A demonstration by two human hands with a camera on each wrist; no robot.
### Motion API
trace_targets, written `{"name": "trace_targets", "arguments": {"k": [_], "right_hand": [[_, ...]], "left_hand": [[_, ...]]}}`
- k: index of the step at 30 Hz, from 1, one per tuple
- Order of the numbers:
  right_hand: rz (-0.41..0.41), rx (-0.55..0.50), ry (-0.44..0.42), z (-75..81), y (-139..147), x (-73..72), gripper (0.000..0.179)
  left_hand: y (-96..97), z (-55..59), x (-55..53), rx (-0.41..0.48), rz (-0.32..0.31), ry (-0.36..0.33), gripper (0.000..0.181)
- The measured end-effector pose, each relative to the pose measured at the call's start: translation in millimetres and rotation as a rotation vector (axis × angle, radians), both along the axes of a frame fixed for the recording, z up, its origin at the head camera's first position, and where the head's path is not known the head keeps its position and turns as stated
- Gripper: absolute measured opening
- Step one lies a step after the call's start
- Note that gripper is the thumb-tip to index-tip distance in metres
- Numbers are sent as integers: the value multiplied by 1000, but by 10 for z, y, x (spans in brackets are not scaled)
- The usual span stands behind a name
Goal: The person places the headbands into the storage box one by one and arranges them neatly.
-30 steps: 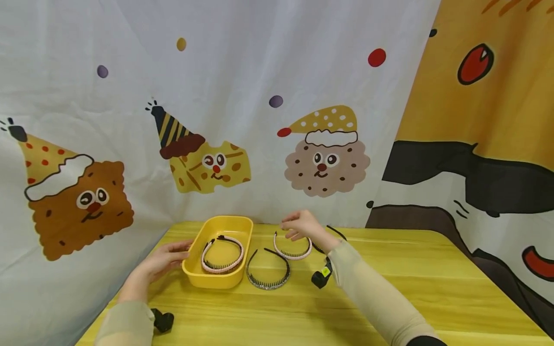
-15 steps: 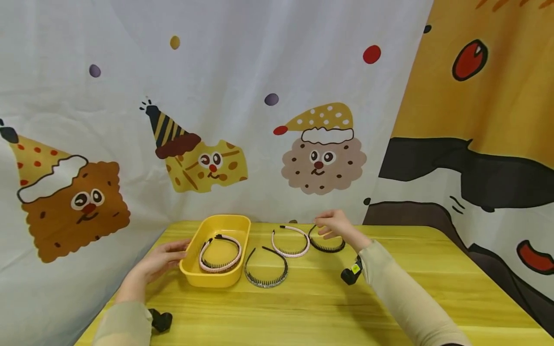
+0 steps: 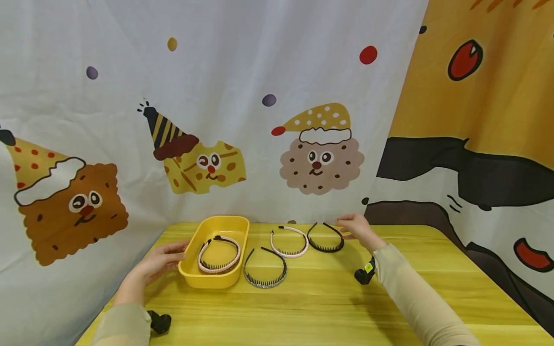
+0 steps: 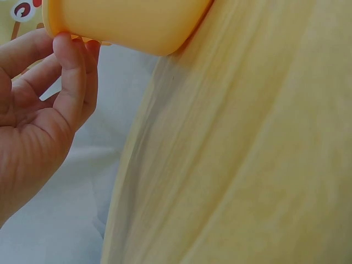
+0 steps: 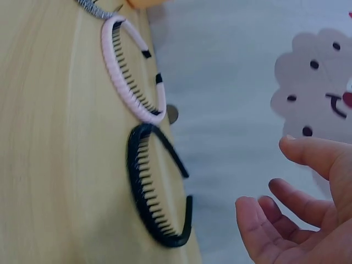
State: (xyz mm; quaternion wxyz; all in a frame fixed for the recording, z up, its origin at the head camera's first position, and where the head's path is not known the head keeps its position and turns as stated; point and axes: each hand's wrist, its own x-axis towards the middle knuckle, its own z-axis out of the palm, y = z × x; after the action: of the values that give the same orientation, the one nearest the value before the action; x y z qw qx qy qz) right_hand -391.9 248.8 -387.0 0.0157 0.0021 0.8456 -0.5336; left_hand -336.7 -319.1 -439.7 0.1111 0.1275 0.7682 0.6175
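In the head view my left hand point(image 3: 162, 259) touches the outer left side of a yellow plastic bin point(image 3: 190, 278). Its fingertips meet the rim point(image 4: 55, 22) in the left wrist view. At least one pink headband point(image 3: 237, 257) lies inside the bin; whether others lie beneath it I cannot tell. My right hand point(image 3: 357, 228) hovers just right of a black toothed headband point(image 3: 326, 249), fingers loosely bent, holding nothing. The right wrist view shows that hand point(image 5: 302, 214) apart from the black headband point(image 5: 135, 165). Left of the black one lies another pink headband point(image 3: 293, 254).
A silver glittery headband point(image 3: 265, 284) lies on the yellow wood-grain table point(image 3: 281, 317), right of the bin. A printed cloth point(image 3: 259, 202) hangs along the table's back edge. Black wrist cameras point(image 3: 160, 322) are worn at both wrists.
My right hand has moved right, from above the pink headband, past the black headband to its right side. The left hand stays at the bin, and the headbands lie as before.
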Motion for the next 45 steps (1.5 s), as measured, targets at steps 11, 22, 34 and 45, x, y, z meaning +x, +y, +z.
{"name": "trace_targets", "arguments": {"k": [11, 22, 34, 45], "right_hand": [[1, -98, -33, -291, 169, -82, 55], [-68, -76, 33, -576, 297, -201, 50], [-111, -51, -17, -652, 247, -249, 53], [-129, 94, -25, -702, 231, -353, 50]], "left_hand": [[11, 57, 33, -2, -29, 13, 62], [-18, -31, 21, 1, -26, 4, 63], [-27, -17, 0, 1, -26, 4, 63], [-32, -38, -11, 0, -27, 3, 63]]}}
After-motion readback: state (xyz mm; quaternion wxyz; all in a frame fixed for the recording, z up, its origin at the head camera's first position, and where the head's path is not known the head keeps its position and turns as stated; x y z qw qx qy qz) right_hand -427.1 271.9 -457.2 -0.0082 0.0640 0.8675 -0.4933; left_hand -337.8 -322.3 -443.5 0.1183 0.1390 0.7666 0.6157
